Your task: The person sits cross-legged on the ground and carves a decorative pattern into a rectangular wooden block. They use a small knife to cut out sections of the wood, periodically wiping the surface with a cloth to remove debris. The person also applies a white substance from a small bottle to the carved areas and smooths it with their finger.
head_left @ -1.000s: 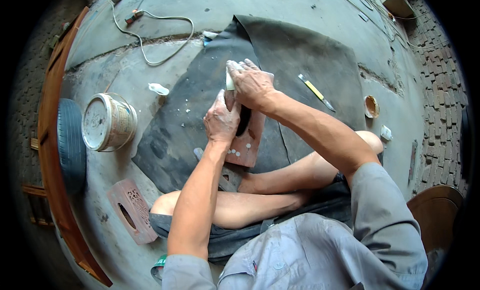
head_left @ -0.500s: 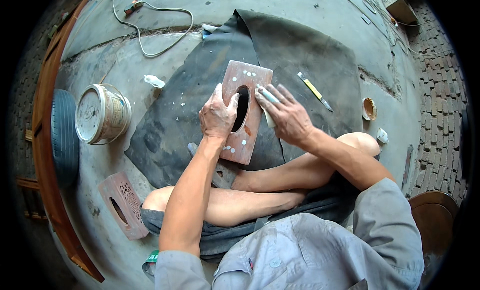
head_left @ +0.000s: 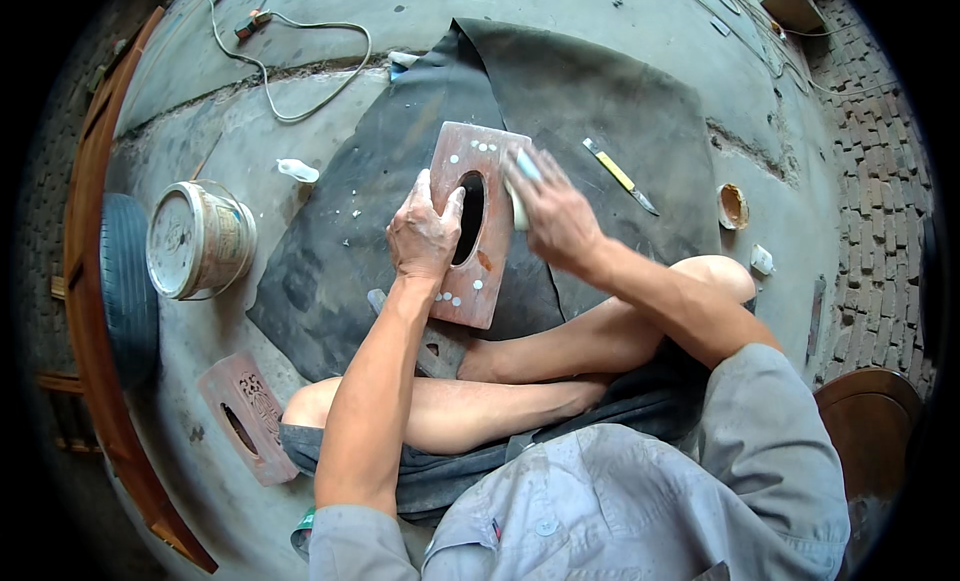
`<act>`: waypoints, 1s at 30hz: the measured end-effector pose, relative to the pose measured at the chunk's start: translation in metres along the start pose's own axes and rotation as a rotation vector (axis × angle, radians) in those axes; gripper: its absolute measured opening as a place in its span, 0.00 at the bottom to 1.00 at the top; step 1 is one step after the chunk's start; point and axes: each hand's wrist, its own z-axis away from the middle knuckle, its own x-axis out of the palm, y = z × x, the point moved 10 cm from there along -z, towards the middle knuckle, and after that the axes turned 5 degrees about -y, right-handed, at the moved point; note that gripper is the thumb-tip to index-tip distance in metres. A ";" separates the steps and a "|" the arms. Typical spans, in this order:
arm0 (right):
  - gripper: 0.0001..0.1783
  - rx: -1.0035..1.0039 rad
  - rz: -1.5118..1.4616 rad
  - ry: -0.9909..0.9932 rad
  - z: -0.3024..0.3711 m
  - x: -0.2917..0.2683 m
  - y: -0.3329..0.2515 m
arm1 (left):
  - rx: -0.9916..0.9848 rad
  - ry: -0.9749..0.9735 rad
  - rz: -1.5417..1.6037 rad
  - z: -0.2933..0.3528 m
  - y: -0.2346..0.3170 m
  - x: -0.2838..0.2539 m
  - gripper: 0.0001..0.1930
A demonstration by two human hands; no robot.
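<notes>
Reddish box [head_left: 494,226] gripped by left hand [head_left: 422,236]; right hand [head_left: 555,216], blurred, grips pale pad [head_left: 520,211] at box's right side. I'd run pad flat, light pressure.

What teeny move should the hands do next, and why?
I'd guess the right hand should slide the pale pad a little along the box's right edge: the pad is right by that edge, and the left hand holds the opposite side, which probably helps steady it.
</notes>
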 end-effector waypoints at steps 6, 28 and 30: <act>0.41 0.033 0.012 0.036 -0.013 -0.008 0.028 | 0.012 0.004 -0.017 -0.003 0.009 0.001 0.29; 0.32 -0.547 -0.126 -0.161 0.060 0.012 -0.045 | -0.104 -0.127 0.281 -0.007 -0.006 0.004 0.29; 0.33 -0.555 -0.089 -0.202 0.048 0.001 -0.045 | -0.119 -0.133 0.301 -0.007 -0.008 0.002 0.30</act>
